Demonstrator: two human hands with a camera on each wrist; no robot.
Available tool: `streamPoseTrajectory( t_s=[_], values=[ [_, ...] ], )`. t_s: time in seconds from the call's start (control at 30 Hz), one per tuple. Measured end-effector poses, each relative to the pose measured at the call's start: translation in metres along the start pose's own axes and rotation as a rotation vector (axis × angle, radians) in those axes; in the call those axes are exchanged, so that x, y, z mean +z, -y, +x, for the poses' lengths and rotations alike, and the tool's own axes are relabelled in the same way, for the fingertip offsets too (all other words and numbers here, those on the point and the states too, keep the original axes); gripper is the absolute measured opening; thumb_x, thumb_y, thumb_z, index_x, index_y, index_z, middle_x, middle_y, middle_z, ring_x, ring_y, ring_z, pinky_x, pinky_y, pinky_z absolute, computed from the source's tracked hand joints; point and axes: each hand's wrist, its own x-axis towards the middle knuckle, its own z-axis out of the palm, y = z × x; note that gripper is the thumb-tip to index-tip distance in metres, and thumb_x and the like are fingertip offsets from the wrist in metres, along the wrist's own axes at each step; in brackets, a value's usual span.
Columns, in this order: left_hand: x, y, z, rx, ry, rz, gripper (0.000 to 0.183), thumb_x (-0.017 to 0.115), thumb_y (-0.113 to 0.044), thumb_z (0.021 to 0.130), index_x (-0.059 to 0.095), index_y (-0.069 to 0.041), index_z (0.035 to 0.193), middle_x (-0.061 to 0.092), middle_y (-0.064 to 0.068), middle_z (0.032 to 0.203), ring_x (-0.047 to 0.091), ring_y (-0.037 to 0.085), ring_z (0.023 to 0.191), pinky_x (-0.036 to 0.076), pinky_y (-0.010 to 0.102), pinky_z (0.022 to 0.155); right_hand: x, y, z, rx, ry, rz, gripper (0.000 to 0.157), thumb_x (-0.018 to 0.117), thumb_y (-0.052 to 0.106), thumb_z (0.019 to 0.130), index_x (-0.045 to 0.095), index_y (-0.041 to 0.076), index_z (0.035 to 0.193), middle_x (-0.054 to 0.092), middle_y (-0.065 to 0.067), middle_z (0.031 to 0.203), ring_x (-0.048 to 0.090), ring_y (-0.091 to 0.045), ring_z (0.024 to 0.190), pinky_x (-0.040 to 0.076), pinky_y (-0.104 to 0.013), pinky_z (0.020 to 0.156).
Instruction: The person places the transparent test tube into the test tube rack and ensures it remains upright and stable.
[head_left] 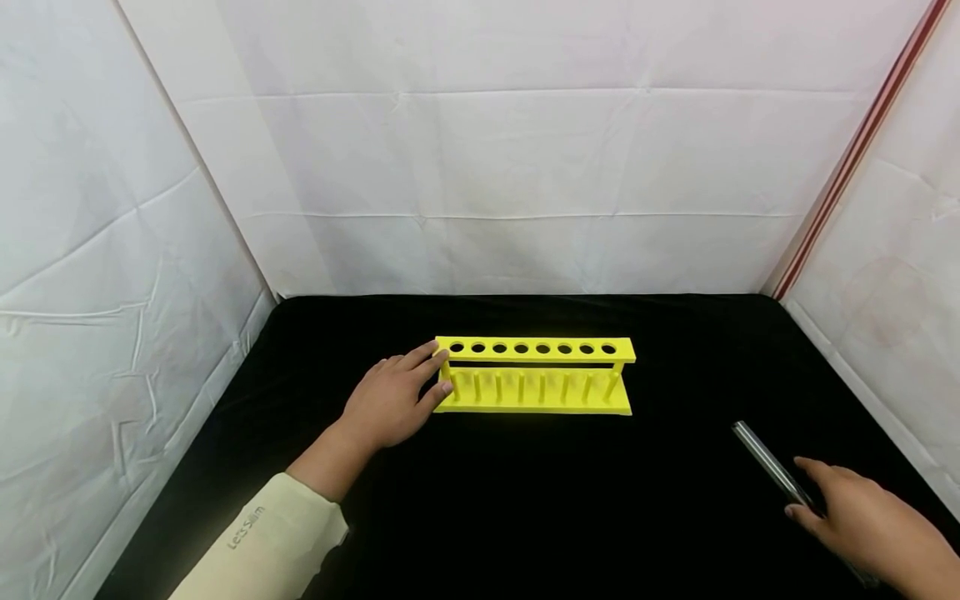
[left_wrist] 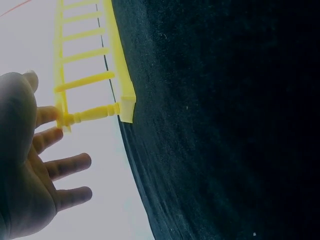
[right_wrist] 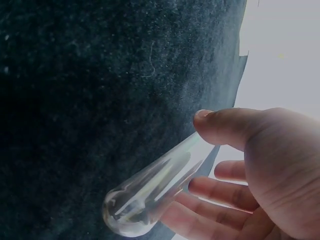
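Observation:
A yellow test tube rack (head_left: 536, 410) stands on the black cloth, a row of round holes along its top bar and a row of pegs below. My left hand (head_left: 390, 398) is at its left end. In the left wrist view the fingers are straight, two fingertips touching the end of the rack's bar (left_wrist: 59, 82). On the right, a clear glass test tube (head_left: 768, 461) slants across the cloth. My right hand (head_left: 873, 517) is around it, thumb on one side and loosely extended fingers on the other. The tube's rounded end (right_wrist: 131, 215) shows in the right wrist view.
Black cloth (head_left: 555, 500) covers the table. White fabric walls (head_left: 525, 158) enclose the back and both sides, with a red-brown strip (head_left: 862, 150) in the right back corner.

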Motion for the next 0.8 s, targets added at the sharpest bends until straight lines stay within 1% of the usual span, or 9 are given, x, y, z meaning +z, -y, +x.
streamPoseTrajectory(
  t_s=[0.3,0.47,0.63,0.8],
  values=[
    [0.0012,0.0007,0.0003,0.001,0.003,-0.003,0.061,0.027,-0.064,0.096,0.028,-0.033,0.149,0.021,-0.009,0.158,0.038,0.032,0.136,0.027,0.055,0.112,0.0035,-0.0011,0.0004,0.011,0.034,-0.003,0.086,0.075,0.048,0.076,0.047,-0.017,0.124,0.061,-0.023,0.095,0.059,-0.021,0.077,0.05,-0.04,0.06],
    [0.0005,-0.0006,-0.0001,-0.004,0.007,-0.012,0.061,0.029,-0.062,0.096,0.028,-0.033,0.149,0.021,-0.009,0.158,0.038,0.031,0.136,0.027,0.055,0.112,0.0052,-0.0013,0.0007,0.015,0.063,0.003,0.085,0.075,0.046,0.076,0.045,-0.018,0.124,0.06,-0.016,0.088,0.057,-0.017,0.072,0.049,-0.038,0.058],
    [-0.0001,-0.0007,-0.0009,-0.005,0.006,-0.01,0.061,0.029,-0.063,0.097,0.028,-0.033,0.149,0.021,-0.009,0.158,0.038,0.031,0.136,0.027,0.055,0.112,0.0073,-0.0016,0.0001,0.012,0.071,0.018,0.08,0.075,0.041,0.078,0.046,-0.018,0.124,0.058,-0.007,0.082,0.052,-0.013,0.066,0.046,-0.031,0.054],
    [0.0002,0.0,-0.0009,-0.003,0.009,-0.005,0.061,0.027,-0.063,0.096,0.028,-0.034,0.15,0.02,-0.009,0.158,0.039,0.032,0.136,0.027,0.056,0.112,0.007,-0.0007,-0.0011,0.014,0.064,0.003,0.075,0.075,0.037,0.079,0.048,-0.017,0.122,0.059,-0.006,0.081,0.053,-0.013,0.066,0.046,-0.031,0.054]
  ],
)
